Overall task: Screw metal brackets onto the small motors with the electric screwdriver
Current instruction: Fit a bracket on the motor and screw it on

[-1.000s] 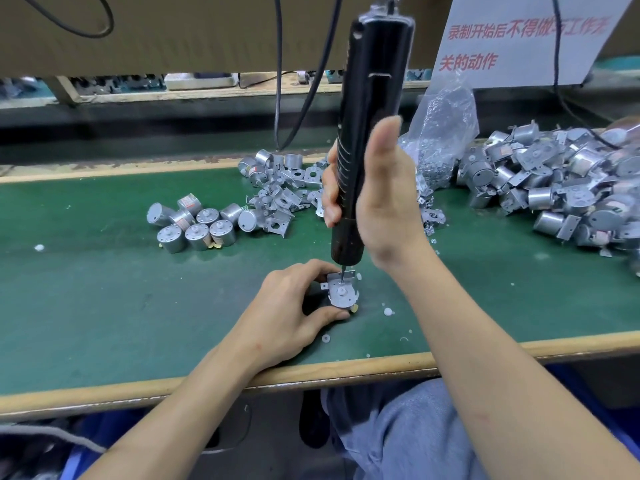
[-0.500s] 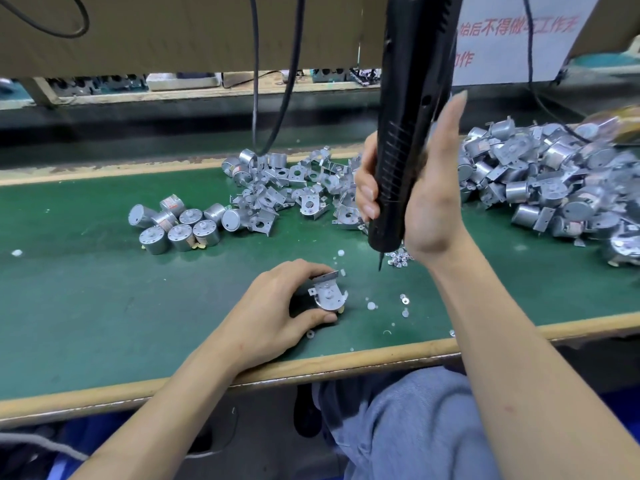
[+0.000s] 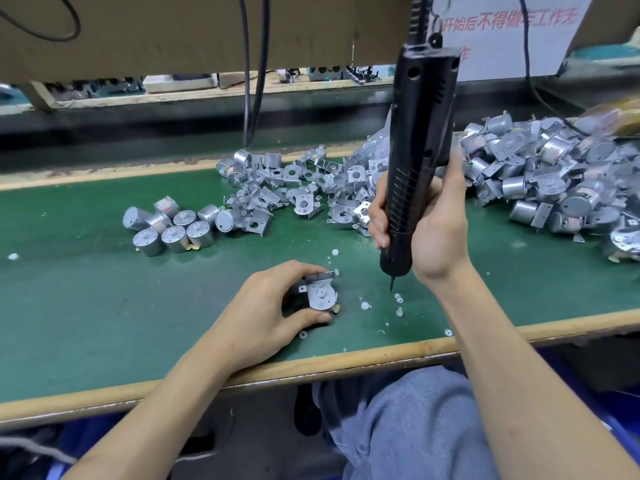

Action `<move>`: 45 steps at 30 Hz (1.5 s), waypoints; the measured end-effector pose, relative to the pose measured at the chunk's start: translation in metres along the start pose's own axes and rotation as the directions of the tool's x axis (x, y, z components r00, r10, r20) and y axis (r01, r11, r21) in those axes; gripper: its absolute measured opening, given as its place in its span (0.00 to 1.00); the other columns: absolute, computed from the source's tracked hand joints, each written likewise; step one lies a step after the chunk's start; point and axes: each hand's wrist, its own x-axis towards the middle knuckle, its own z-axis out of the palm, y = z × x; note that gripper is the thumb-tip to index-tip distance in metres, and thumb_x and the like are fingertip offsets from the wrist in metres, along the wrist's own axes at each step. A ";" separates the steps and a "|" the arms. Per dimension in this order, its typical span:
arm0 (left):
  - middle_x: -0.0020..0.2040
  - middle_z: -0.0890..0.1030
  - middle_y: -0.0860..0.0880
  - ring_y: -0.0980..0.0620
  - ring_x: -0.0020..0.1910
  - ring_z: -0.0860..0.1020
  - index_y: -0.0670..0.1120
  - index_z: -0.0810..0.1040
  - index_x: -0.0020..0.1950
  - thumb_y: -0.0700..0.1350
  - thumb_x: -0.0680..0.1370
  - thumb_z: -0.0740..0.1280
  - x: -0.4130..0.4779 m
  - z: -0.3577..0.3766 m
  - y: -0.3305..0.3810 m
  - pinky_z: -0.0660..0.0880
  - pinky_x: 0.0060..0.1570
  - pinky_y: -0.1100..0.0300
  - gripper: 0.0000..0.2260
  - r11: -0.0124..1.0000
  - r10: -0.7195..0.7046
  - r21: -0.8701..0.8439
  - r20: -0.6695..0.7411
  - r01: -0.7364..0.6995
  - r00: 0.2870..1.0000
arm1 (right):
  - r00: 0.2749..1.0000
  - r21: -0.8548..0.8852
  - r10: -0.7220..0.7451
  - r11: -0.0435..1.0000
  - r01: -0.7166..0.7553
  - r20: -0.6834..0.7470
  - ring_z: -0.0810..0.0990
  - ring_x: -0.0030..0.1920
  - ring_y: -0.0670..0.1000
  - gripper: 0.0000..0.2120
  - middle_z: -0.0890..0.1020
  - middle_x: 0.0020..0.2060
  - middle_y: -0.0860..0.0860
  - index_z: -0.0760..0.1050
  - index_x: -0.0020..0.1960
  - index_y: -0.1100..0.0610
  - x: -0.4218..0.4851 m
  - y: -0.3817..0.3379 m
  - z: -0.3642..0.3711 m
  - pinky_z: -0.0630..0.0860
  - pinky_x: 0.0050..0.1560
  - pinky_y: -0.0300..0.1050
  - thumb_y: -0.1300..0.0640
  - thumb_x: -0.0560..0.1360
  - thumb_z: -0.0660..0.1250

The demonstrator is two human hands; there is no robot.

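Item: worktop. Green mat surface, scuffed, with pale timber edging along the near side and a worn timber strip at the rear.

Near centre of mat: left hand, fingers and thumb curled round one motor resting on the mat. A bracket sits on the motor, its round face plate turned up toward the camera.

Right of that: right hand, wrapped round the lower barrel of a black electric screwdriver, held near upright. Its bit points down, beside the held motor and apart from it; contact with the mat cannot be told.

On the mat:
- small white bits, scattered around the bit and the left hand;
- bare motors, a cluster at left centre, some upright, some on their sides;
- loose brackets, a heap at rear centre;
- bracketed motors, a large heap at far right.

Surroundings: cardboard panel across the top; two black cables hanging before it; white paper sign with red characters, upper right; timber ledge behind, carrying indistinct items. Below the edging, blue-grey trousers of the seated person.
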 end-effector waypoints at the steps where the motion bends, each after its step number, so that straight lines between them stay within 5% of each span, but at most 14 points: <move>1: 0.54 0.76 0.69 0.71 0.56 0.74 0.55 0.77 0.62 0.55 0.72 0.76 0.000 0.000 0.000 0.65 0.53 0.77 0.20 1.000 0.000 0.002 -0.001 0.000 1.000 | 1.000 -0.008 0.002 1.000 -0.002 -0.001 0.68 0.23 0.52 0.35 0.73 0.24 0.52 0.70 0.37 0.61 0.000 0.001 0.000 0.64 0.28 0.43 0.35 0.77 0.39; 15: 0.54 0.75 0.71 0.75 0.54 0.72 0.53 0.78 0.62 0.58 0.71 0.74 0.001 0.000 0.004 0.65 0.51 0.78 0.22 1.000 -0.016 0.013 -0.017 0.016 1.000 | 1.000 0.044 -0.013 0.999 0.013 -0.004 0.68 0.24 0.52 0.33 0.71 0.24 0.52 0.70 0.37 0.60 0.003 0.001 0.005 0.63 0.26 0.41 0.35 0.77 0.40; 45: 0.53 0.79 0.65 0.59 0.48 0.78 0.53 0.78 0.62 0.57 0.71 0.76 0.002 0.000 0.005 0.71 0.47 0.70 0.21 1.000 -0.026 0.018 -0.014 0.026 1.000 | 0.999 0.064 -0.045 0.997 0.045 -0.002 0.67 0.24 0.52 0.32 0.71 0.24 0.53 0.69 0.38 0.60 0.012 0.008 0.006 0.64 0.27 0.41 0.36 0.78 0.41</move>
